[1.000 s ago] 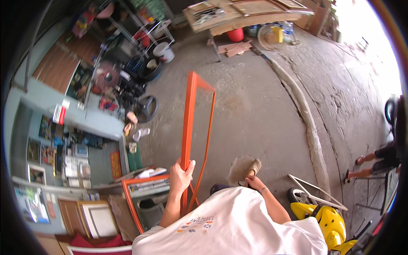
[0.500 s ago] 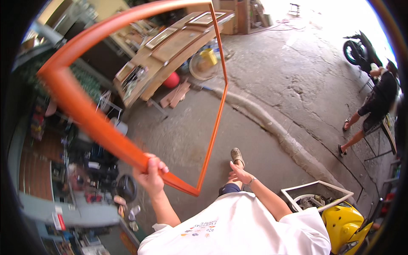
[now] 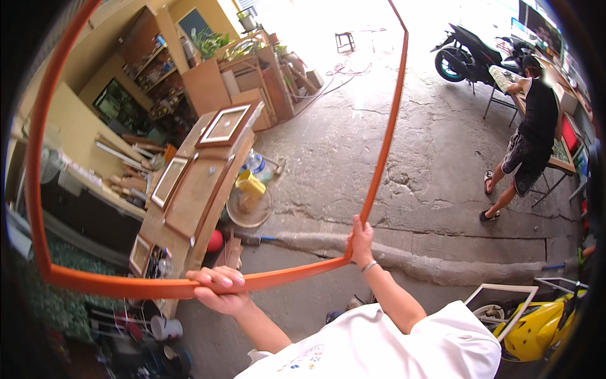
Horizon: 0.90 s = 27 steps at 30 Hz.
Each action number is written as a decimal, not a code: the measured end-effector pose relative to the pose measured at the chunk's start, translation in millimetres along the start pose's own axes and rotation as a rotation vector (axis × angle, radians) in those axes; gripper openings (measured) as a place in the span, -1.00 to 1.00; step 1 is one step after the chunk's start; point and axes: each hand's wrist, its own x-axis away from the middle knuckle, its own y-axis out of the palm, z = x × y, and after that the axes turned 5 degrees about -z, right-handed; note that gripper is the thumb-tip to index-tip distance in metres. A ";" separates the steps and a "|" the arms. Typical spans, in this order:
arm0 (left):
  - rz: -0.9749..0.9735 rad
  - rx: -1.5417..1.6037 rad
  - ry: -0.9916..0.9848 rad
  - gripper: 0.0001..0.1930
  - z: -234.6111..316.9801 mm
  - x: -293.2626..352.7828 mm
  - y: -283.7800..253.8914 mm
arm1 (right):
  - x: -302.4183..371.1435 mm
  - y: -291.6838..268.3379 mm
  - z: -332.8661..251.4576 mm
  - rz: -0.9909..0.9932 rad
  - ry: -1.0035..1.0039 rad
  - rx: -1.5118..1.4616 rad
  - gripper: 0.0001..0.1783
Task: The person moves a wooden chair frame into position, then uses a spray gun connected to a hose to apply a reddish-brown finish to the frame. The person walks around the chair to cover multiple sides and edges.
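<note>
An orange rectangular frame (image 3: 293, 273) is raised in front of the person, with a long wooden worktable (image 3: 203, 235) showing through the left of its opening. The left hand (image 3: 218, 290) curls around the frame's near bar, while the right hand (image 3: 361, 243) grasps its near right corner. Right of the frame stand a black motorcycle (image 3: 467, 55), a co-worker (image 3: 536, 114) and, nearer, a yellow motorbike (image 3: 533, 331).

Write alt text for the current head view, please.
The wearer's left hand and right hand hold a large orange frame by its near bar and near right corner. Further off, a wooden table stands left, a person in dark clothes right.
</note>
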 end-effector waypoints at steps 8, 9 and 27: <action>0.225 0.076 -0.258 -0.47 -273.3 -122.7 9.5 | -250.4 -47.2 -135.9 0.283 -0.376 0.082 -0.70; 0.229 0.092 -0.262 -0.46 -308.2 -142.2 16.9 | -281.7 -51.9 -152.1 0.304 -0.409 0.097 -0.70; 0.396 0.401 -0.299 -0.66 -962.1 -447.2 -45.0 | -800.1 -29.1 -351.3 0.531 -0.801 0.256 -0.71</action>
